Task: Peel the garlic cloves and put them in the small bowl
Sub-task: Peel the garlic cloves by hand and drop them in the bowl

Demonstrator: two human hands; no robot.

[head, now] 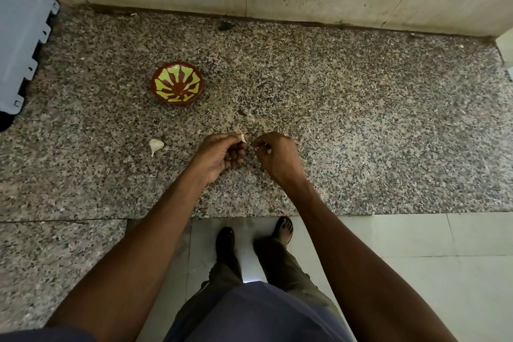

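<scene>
Speckled granite counter (pixel 361 119), both hands working over its front half. left hand (pixel 219 154) has fingers curled, pinching 1 garlic clove (pixel 244 138) at the fingertips. right hand (pixel 277 155) is also curled, fingertips right at the clove's tip, gripping what looks like a bit of skin, too small to confirm. 2nd clove (pixel 156 145), unpeeled, lies on the counter left of the hands, well apart from them. small bowl (pixel 177 83), red-brown with yellow-green pattern, sits upright further back and left, 1 pale peeled piece (pixel 188 87) inside it. Grey appliance (pixel 19 30) at far left edge
</scene>
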